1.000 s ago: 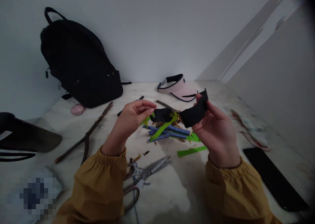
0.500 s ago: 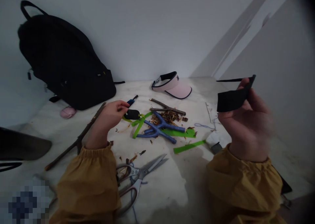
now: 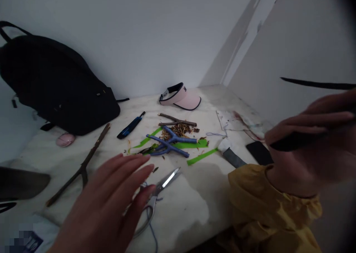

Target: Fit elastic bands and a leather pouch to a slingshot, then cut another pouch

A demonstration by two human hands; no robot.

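Note:
My right hand [image 3: 311,149] is raised at the right edge of the view, fingers closed on a black strip of material [image 3: 294,141] whose loose end trails off to the right. My left hand [image 3: 111,204] hovers low in front with fingers stretched flat, holding nothing, right over the handles of a pair of scissors [image 3: 158,191] on the white tabletop [image 3: 189,208]. Beyond the scissors lies a blue-wrapped forked stick [image 3: 169,144] on green strips [image 3: 201,156], beside a small pile of bark shavings [image 3: 178,128].
A black backpack [image 3: 55,86] leans on the back wall at left, with a pink item [image 3: 65,139] below it. A long forked branch [image 3: 80,167], a blue cutter [image 3: 130,125], a pink visor [image 3: 180,96], a phone [image 3: 260,153] and a grey-bladed tool [image 3: 232,154] lie around.
The view swung left. My left hand let go of the small black piece near the green strips and came back over the scissors, open. My right hand carried the black strip further right.

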